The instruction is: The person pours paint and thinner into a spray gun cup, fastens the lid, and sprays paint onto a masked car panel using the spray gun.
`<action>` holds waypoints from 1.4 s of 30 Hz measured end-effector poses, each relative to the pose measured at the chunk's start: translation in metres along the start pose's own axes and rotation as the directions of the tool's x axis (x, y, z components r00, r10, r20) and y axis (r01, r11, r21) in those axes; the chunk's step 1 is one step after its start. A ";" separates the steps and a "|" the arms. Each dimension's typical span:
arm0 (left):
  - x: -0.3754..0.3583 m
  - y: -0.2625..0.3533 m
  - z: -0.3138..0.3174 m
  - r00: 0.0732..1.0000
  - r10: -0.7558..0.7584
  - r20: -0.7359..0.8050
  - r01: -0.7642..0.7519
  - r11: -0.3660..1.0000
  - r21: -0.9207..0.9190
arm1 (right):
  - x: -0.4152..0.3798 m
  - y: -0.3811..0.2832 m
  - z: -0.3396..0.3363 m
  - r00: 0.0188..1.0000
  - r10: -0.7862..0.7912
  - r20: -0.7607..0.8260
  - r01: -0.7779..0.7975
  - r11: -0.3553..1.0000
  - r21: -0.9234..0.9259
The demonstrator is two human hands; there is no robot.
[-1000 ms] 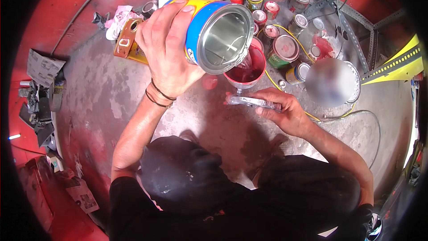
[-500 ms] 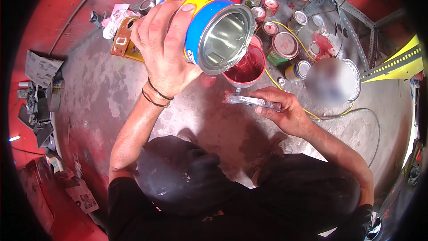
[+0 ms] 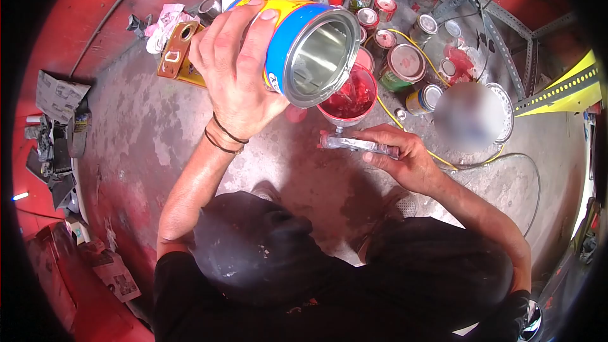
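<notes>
My left hand [image 3: 235, 73] is wrapped round a blue and yellow paint can [image 3: 278, 44], tilted on its side with its open mouth towards the right. The can's inside is bare shiny metal, and a thin stream of liquid runs from its lower lip. Just below that lip is a red cup [image 3: 347, 114] with red liquid in it, mounted on a spray gun [image 3: 360, 145]. My right hand [image 3: 408, 158] grips the spray gun by its handle end, keeping the cup upright.
Several paint cans [image 3: 405, 63] stand on the stained floor ahead. A yellow hose [image 3: 383, 111] runs among them. A rectangular metal tin [image 3: 174, 57] is behind my left hand. Metal angle bars [image 3: 500, 44] rise at the right. Crumpled paper [image 3: 170, 25] lies at the back left.
The can has shifted very slightly, its mouth a little further left. The liquid in the cup looks brighter and stirred up. My right hand and the spray gun hold almost still.
</notes>
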State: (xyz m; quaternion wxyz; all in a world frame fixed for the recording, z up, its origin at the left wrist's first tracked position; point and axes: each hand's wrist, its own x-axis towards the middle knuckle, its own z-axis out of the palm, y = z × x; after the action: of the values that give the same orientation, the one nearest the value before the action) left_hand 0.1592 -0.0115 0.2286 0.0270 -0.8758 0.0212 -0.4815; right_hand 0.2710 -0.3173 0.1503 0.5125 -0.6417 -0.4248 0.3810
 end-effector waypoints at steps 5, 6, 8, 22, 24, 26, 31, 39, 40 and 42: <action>-0.010 0.007 0.000 0.995 -0.074 0.061 0.075 0.997 -0.017 | -0.003 0.009 0.000 0.999 -0.029 0.015 0.030 0.999 -0.017; -0.013 0.009 -0.002 0.992 -0.084 0.091 0.086 0.996 -0.017 | -0.005 0.012 0.001 1.000 -0.019 0.017 0.019 1.000 -0.013; -0.017 0.013 -0.003 0.981 -0.132 0.139 0.135 0.991 -0.016 | -0.007 0.016 0.002 1.000 0.001 0.022 -0.001 1.000 -0.005; -0.067 0.026 -0.010 0.739 -0.556 0.379 0.670 0.659 -0.340 | -0.007 0.033 0.011 0.997 0.029 0.073 -0.028 1.000 -0.003; -0.087 0.027 -0.020 0.607 -0.613 0.506 0.792 0.521 -0.318 | -0.007 0.036 0.012 0.995 0.056 0.079 -0.057 0.998 0.015; -0.107 0.028 -0.023 0.574 -0.621 0.534 0.819 0.451 -0.355 | -0.007 0.038 0.009 0.992 0.083 0.090 -0.088 0.995 0.050; -0.161 0.010 -0.024 0.201 -0.756 0.623 0.889 -0.126 -0.440 | -0.014 0.044 -0.005 0.987 0.149 0.055 -0.149 0.989 -0.011; -0.285 -0.026 0.022 0.217 -0.939 0.265 0.912 0.099 -0.399 | -0.032 0.059 -0.017 0.966 0.253 -0.058 -0.250 0.966 0.062; -0.290 -0.031 0.029 0.208 -0.943 0.261 0.917 0.096 -0.387 | -0.034 0.061 -0.017 0.966 0.249 -0.064 -0.246 0.967 0.063; -0.292 -0.039 0.041 0.209 -0.942 0.263 0.912 0.091 -0.399 | -0.034 0.065 -0.019 0.970 0.232 -0.075 -0.228 0.972 0.062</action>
State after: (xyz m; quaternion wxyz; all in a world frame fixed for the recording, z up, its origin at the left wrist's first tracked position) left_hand 0.0379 0.0474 -0.0360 -0.4975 -0.6519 -0.4157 -0.3935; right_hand 0.2865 -0.3623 0.0921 0.4988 -0.6877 -0.3160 0.4225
